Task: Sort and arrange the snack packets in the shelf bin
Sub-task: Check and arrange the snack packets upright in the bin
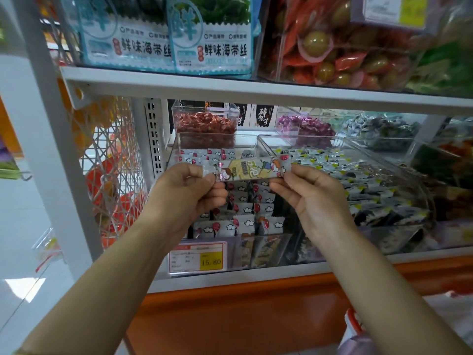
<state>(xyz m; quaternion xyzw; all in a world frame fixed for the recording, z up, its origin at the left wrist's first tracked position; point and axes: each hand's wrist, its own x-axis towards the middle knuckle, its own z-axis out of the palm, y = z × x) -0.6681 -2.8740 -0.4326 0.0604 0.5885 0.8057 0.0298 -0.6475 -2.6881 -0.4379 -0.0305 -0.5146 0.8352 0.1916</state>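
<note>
A long snack packet (pixel 252 169) with a yellow cartoon print is stretched level between my hands, above a clear shelf bin (pixel 176 147). My left hand (pixel 190 190) pinches its left end and my right hand (pixel 311 194) pinches its right end. Below it, inside the bin, several matching packets (pixel 240 216) with red balloons and white clouds stand in rows. My hands hide the bin's middle rows.
A second clear bin (pixel 399 175) of grey and yellow packets sits to the right. Small bins of red candies (pixel 206 124) and purple candies (pixel 305 126) stand behind. A price tag (pixel 198 257) reads 15.80. The upper shelf (pixel 256 92) hangs close overhead.
</note>
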